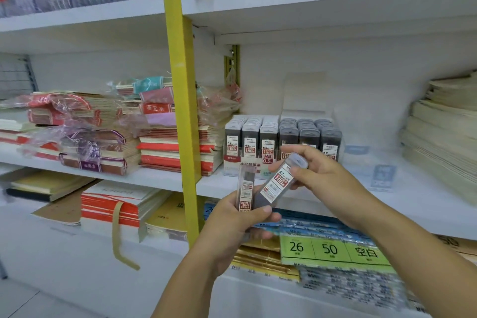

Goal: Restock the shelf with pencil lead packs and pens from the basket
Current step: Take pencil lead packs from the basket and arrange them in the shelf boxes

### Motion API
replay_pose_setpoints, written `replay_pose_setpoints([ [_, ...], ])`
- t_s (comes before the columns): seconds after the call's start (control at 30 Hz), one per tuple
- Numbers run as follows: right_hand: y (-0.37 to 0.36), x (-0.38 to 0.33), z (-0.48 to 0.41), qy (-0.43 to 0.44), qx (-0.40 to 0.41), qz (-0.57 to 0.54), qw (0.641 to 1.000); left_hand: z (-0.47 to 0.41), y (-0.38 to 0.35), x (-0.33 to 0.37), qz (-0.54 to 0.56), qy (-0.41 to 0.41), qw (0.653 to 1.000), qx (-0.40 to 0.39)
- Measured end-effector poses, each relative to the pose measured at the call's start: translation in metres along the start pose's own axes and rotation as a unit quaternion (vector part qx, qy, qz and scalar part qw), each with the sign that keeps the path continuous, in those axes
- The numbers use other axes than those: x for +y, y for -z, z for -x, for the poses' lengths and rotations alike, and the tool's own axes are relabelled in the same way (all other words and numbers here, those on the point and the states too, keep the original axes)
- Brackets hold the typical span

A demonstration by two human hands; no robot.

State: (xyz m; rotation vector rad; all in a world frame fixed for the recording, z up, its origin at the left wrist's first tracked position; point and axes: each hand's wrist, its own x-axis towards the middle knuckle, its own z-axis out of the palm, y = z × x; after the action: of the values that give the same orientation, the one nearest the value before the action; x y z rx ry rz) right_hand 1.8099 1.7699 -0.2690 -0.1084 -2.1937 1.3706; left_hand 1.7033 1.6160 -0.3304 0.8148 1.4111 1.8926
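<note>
One upright pack (246,186), left hand (232,224); tilted pack (277,182), right hand (318,175).

Our L hand (232,227) grips one lead pack (246,190) upright; R hand (322,175) pinches a 0.7 pack (277,183), tilted, just beside it. Stocked packs (284,134) stand in rows on the shelf (426,204) behind, notebook stacks (165,147) to their left.

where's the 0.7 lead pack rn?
Head view, centre: the 0.7 lead pack held tilted in the right hand, its lower end at the left hand beside a second pack, in front of the shelf's display box.
</note>
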Motion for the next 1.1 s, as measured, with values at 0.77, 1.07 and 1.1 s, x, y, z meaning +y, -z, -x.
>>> replay_pose_setpoints([
  [0.77,0.051,-0.05,-0.028,0.219,0.184,0.276,0.918,-0.025,-0.003,-0.005,-0.093,-0.089,0.987,0.092],
  [1.07,0.047,-0.057,-0.056,0.174,0.121,0.383,0.899,-0.03,-0.001,-0.007,-0.127,-0.089,0.983,0.098],
  [1.1,0.047,-0.057,-0.059,0.164,0.117,0.373,0.906,-0.03,0.0,-0.007,-0.129,-0.088,0.983,0.095],
])
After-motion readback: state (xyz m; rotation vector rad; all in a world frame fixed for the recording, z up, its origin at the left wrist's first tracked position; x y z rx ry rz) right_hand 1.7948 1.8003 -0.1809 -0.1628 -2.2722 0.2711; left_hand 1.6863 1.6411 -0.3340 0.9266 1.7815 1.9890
